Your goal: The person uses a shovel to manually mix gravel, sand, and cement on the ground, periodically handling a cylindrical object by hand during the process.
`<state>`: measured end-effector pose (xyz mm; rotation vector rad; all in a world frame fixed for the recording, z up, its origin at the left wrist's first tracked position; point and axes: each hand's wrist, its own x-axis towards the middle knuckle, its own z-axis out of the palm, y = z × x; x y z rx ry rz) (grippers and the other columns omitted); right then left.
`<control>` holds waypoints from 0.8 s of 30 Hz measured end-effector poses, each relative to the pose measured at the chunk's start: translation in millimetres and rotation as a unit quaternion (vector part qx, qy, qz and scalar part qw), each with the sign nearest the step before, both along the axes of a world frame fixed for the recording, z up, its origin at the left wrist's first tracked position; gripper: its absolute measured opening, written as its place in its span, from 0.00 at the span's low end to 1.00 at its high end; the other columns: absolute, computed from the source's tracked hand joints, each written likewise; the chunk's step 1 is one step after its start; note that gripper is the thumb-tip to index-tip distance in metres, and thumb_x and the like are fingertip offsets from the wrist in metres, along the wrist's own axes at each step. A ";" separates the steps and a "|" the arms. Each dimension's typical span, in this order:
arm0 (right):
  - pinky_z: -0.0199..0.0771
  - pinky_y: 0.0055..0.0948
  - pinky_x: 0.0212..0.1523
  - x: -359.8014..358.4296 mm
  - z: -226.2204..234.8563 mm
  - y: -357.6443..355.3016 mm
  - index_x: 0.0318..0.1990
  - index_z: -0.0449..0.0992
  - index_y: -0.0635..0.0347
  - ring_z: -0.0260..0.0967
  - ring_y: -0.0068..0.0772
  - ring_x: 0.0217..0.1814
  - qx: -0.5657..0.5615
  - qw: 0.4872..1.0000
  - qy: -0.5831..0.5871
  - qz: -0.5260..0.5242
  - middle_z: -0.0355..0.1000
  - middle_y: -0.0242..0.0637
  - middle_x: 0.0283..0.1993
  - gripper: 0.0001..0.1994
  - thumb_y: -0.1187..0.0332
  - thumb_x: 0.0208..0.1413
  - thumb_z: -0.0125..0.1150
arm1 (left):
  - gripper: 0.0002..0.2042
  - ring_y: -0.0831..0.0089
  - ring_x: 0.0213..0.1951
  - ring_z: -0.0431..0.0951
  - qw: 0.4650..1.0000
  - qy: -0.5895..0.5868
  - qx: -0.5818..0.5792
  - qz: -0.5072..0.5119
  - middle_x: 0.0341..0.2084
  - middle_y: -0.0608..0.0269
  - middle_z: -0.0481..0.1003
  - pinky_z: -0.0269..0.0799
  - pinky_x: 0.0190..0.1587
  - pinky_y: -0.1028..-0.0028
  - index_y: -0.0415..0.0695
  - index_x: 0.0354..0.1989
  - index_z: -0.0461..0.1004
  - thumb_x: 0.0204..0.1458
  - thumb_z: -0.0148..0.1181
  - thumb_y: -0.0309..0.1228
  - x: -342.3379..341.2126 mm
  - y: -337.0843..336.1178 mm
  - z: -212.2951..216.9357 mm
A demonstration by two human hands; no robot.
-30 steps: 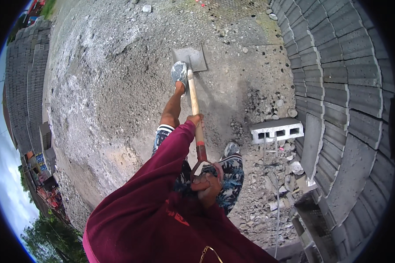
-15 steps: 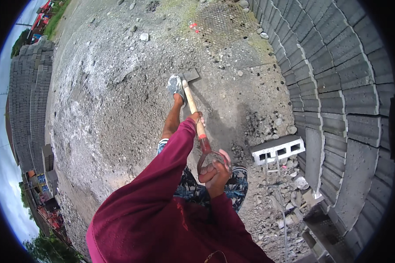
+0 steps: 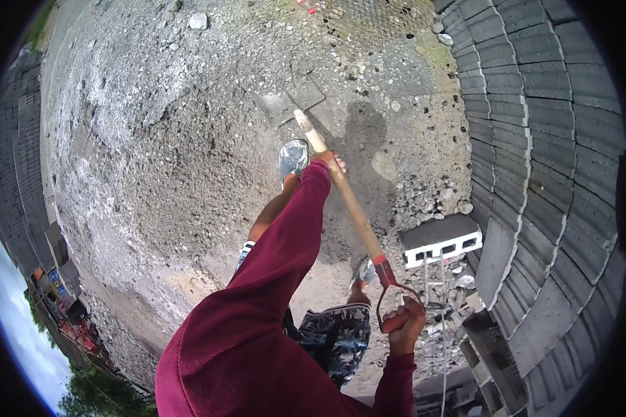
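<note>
Gravel pile (image 3: 153,160) on the left. Left hand (image 3: 329,161) wrapped around the wooden shaft of the shovel (image 3: 341,187), fingers clenched on it; blade flat on the ground just beyond the shoe (image 3: 293,157). Right hand (image 3: 405,325) grips the red handle. Concrete block (image 3: 442,240) near, block wall (image 3: 542,153) far right.

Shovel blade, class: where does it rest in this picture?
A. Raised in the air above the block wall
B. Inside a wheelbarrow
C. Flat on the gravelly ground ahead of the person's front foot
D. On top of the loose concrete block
C: the flat metal shovel blade lies on the gravel ground just beyond the front shoe, while the left hand grips the shaft and the right hand holds the end handle.
</note>
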<state>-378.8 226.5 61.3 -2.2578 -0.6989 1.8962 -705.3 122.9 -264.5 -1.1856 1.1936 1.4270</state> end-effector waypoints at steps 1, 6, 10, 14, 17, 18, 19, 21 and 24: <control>0.63 0.27 0.14 -11.0 0.6 11.4 0.32 0.70 0.60 0.60 0.26 0.14 0.049 0.999 -0.019 0.012 0.61 0.30 0.17 0.08 0.66 0.48 0.55 | 0.12 0.61 0.20 0.72 0.999 0.005 -0.028 0.014 0.24 0.55 0.69 0.75 0.25 0.56 0.38 0.40 0.66 0.47 0.55 0.29 -16.8 3.0 -14.2; 0.61 0.25 0.09 -14.0 11.9 76.0 0.33 0.72 0.61 0.59 0.23 0.12 0.212 0.974 -0.044 0.072 0.65 0.32 0.18 0.07 0.68 0.50 0.56 | 0.10 0.66 0.23 0.70 0.998 0.020 0.010 0.056 0.23 0.60 0.66 0.72 0.27 0.60 0.41 0.34 0.65 0.47 0.56 0.31 -29.3 48.3 31.2; 0.60 0.22 0.14 -24.0 47.0 80.6 0.31 0.69 0.63 0.61 0.23 0.13 0.319 0.918 0.053 0.229 0.68 0.33 0.20 0.10 0.65 0.51 0.58 | 0.09 0.70 0.17 0.66 0.974 0.040 0.098 0.202 0.18 0.67 0.63 0.69 0.23 0.64 0.47 0.29 0.63 0.43 0.57 0.32 -37.9 5.9 99.4; 0.64 0.23 0.25 -24.0 93.6 53.1 0.29 0.67 0.63 0.65 0.23 0.22 0.412 0.821 0.044 0.392 0.67 0.32 0.21 0.13 0.64 0.46 0.63 | 0.08 0.74 0.14 0.63 0.955 0.147 0.065 0.250 0.13 0.72 0.62 0.65 0.18 0.72 0.49 0.24 0.62 0.44 0.56 0.33 -27.8 -92.5 170.2; 0.62 0.24 0.27 0.2 99.9 26.8 0.28 0.67 0.62 0.63 0.26 0.23 0.410 0.822 0.076 0.389 0.64 0.33 0.21 0.16 0.58 0.45 0.61 | 0.09 0.81 0.12 0.62 0.923 0.251 0.144 0.254 0.11 0.75 0.62 0.62 0.16 0.76 0.51 0.19 0.62 0.48 0.51 0.32 -12.4 -153.9 225.5; 0.62 0.24 0.27 15.6 97.2 32.0 0.28 0.67 0.62 0.63 0.26 0.23 0.411 0.821 0.081 0.388 0.64 0.33 0.21 0.16 0.58 0.45 0.61 | 0.09 0.80 0.13 0.62 0.923 0.243 0.120 0.273 0.11 0.75 0.62 0.63 0.16 0.75 0.51 0.18 0.61 0.48 0.51 0.32 1.6 -153.8 237.2; 0.62 0.23 0.24 36.6 95.8 39.1 0.28 0.66 0.61 0.63 0.24 0.20 0.329 0.887 0.094 0.310 0.64 0.32 0.19 0.14 0.61 0.44 0.62 | 0.07 0.79 0.13 0.63 0.941 0.228 0.079 0.236 0.12 0.74 0.62 0.64 0.17 0.75 0.50 0.22 0.62 0.48 0.52 0.32 13.2 -140.0 239.4; 0.61 0.24 0.15 69.3 104.9 44.6 0.28 0.66 0.59 0.60 0.23 0.12 0.233 0.952 0.096 0.175 0.62 0.31 0.14 0.12 0.65 0.44 0.63 | 0.06 0.76 0.14 0.64 0.974 0.164 -0.040 0.153 0.14 0.71 0.63 0.66 0.19 0.72 0.47 0.26 0.64 0.47 0.54 0.32 42.6 -81.1 239.4; 0.59 0.25 0.11 120.6 136.4 40.8 0.28 0.67 0.58 0.59 0.24 0.10 0.147 0.987 0.010 0.069 0.61 0.30 0.13 0.09 0.67 0.45 0.61 | 0.08 0.70 0.16 0.68 0.995 0.063 -0.062 0.051 0.18 0.65 0.66 0.69 0.21 0.65 0.44 0.28 0.66 0.43 0.57 0.31 93.8 5.3 198.2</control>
